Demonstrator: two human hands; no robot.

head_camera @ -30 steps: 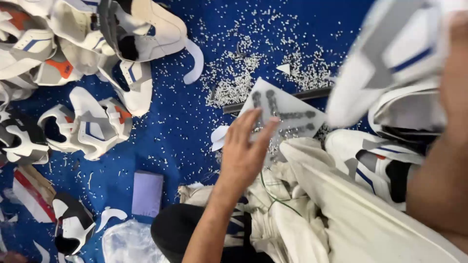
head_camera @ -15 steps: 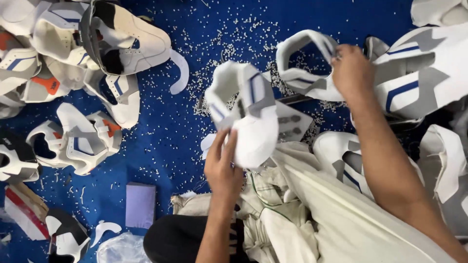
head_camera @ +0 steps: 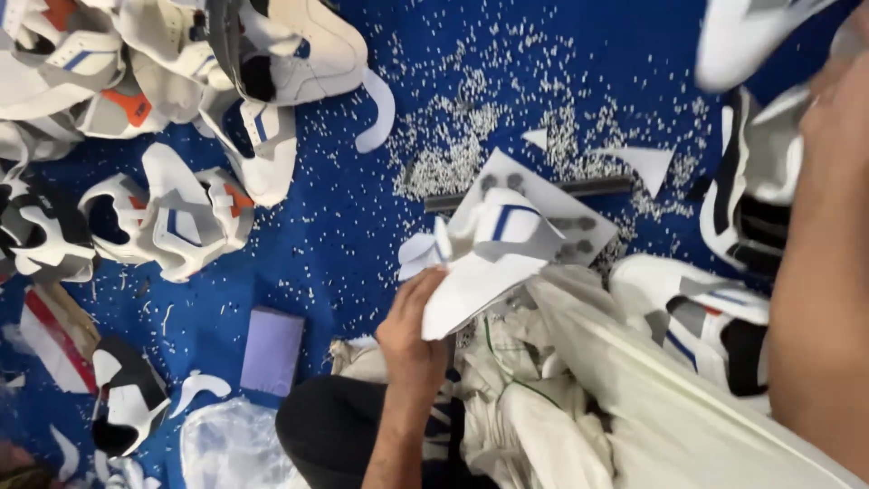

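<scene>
My left hand [head_camera: 412,330] is shut on the lower edge of a white shoe upper with a blue stripe [head_camera: 493,254], holding it just above a grey board with round holes [head_camera: 579,217]. My right hand [head_camera: 837,104] and forearm rise blurred along the right edge, close to the camera. A white shoe piece [head_camera: 747,36] lies just left of that hand at the top right. Whether the fingers grip it cannot be made out.
White uppers with blue and orange trim are piled at the top left [head_camera: 181,81]. White crumbs are scattered over the blue floor [head_camera: 471,136]. A dark rod [head_camera: 588,187], a lilac block [head_camera: 272,349], a clear bag [head_camera: 226,444], crumpled white cloth [head_camera: 588,398] and more uppers [head_camera: 706,312] surround me.
My left hand has drawn the striped upper down towards my lap. My right hand has left the strap piece and swung right and up, close to the camera.
</scene>
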